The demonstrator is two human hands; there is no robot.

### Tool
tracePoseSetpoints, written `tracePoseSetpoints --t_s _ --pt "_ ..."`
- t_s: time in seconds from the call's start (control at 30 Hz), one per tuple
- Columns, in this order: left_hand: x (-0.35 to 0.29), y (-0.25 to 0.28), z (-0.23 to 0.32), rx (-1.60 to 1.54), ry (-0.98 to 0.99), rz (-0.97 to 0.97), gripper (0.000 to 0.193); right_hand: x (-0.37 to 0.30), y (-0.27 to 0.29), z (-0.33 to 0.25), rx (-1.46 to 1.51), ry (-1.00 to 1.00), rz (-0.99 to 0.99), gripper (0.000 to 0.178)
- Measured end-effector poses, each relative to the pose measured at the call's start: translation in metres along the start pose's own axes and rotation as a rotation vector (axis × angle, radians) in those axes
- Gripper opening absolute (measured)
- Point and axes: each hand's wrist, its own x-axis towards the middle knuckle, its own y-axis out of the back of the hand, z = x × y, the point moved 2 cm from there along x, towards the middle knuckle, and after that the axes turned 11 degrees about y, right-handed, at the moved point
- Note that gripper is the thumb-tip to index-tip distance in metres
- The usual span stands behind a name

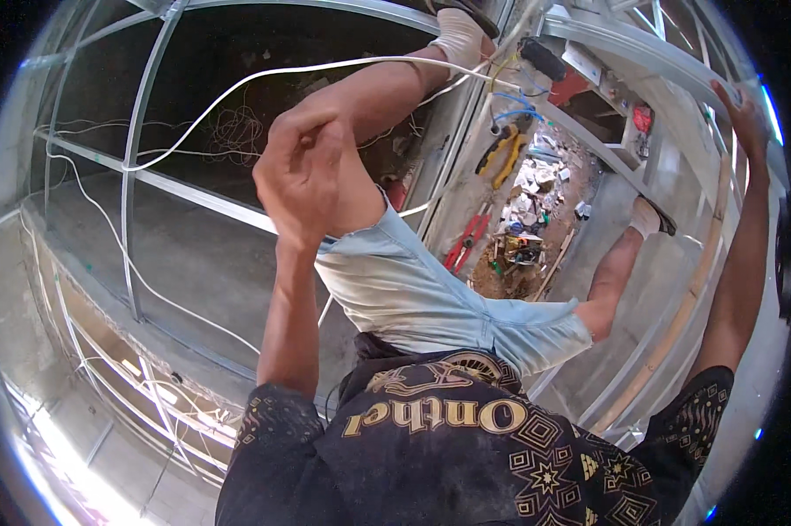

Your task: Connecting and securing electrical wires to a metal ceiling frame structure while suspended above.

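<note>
My left hand (303,180) is raised in front of my bent left leg, its fingers curled in toward the thumb. Whatever may be between those fingertips is hidden or too small to make out. Far out to the right, my right hand (744,121) reaches up with fingers stretched, beside the pale panel and metal framing; whether it presses on them I cannot tell. A white cable (325,63) loops past above my left hand. Between my legs, a tool with yellow and black handles (501,158) and a red-handled tool (468,238) lie on a grey ledge.
Metal studs (141,96) form an open frame at the left, with a tangle of thin wire (238,131) behind it. Rubble and scraps (536,188) lie below between my legs. Blue wires (518,112) stick out near the ledge; a wooden strip (676,324) runs along the right.
</note>
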Motion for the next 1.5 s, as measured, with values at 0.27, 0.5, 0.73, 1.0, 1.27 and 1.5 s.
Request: tracePoseSetpoints --t_s 0.27,0.5,0.73,1.0,1.27,1.5 --pt "-0.060 -0.012 0.014 0.045 0.029 -0.224 0.016 0.044 0.123 -0.032 0.501 -0.385 -0.429 0.099" --pt "-0.043 -0.062 0.039 0.000 -0.056 -0.426 0.017 0.032 0.166 -0.043 0.517 -0.526 -0.192 0.080" --pt "-0.002 -0.075 0.073 0.123 -0.171 -0.415 0.019 0.035 0.159 -0.047 0.575 -0.619 -0.240 0.083" --pt "0.058 -0.088 0.091 0.106 -0.251 -0.341 0.011 0.031 0.156 -0.047 0.619 -0.615 -0.325 0.094" --pt "-0.060 -0.121 0.012 0.284 0.009 -0.952 0.013 0.035 0.147 -0.050 0.608 -0.648 -0.250 0.096" --pt "-0.056 -0.136 0.019 0.124 -0.054 -0.800 0.013 0.025 0.157 -0.048 0.604 -0.634 -0.214 0.089"
